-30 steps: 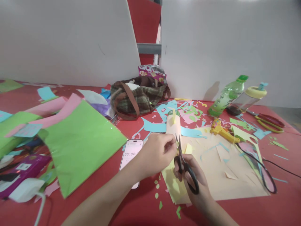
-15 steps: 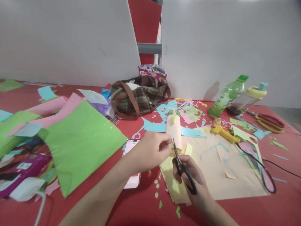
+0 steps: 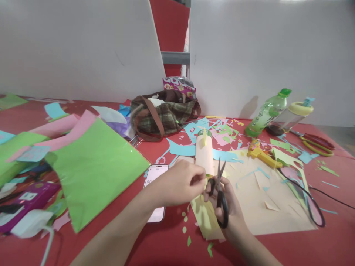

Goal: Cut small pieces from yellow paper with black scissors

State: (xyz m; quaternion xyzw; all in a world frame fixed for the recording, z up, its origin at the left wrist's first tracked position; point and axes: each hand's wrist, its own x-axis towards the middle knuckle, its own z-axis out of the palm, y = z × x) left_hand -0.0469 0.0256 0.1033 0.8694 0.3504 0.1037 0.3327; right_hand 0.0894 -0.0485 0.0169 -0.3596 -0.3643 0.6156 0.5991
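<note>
My right hand [image 3: 231, 201] grips black-handled scissors [image 3: 219, 176], their blades pointing up and slightly apart. Close beside it on the left, my left hand [image 3: 185, 183] is closed, thumb and fingers pinched together. A tiny pale yellow bit shows at its fingertips, but what they hold is not clear. Just beyond both hands lies a pale peach paper-wrapped cylinder [image 3: 204, 155] with a small yellow paper piece [image 3: 205, 137] standing on it. Yellow paper [image 3: 206, 218] lies beneath my hands. Under my left forearm is a phone [image 3: 158, 170], partly hidden.
A large green sheet [image 3: 100, 166] covers the left side. A plaid bag [image 3: 174, 116] sits at the back. On the right are a yellow glue gun [image 3: 263, 157] with its cord, a tilted green bottle [image 3: 267, 112], red-and-yellow-handled pliers [image 3: 318, 142], peach paper [image 3: 277, 192] and scattered scraps.
The scissors have moved right, away from my left fingers, and their blades have parted. My left hand has shifted slightly right and down, closer to my right fingers.
</note>
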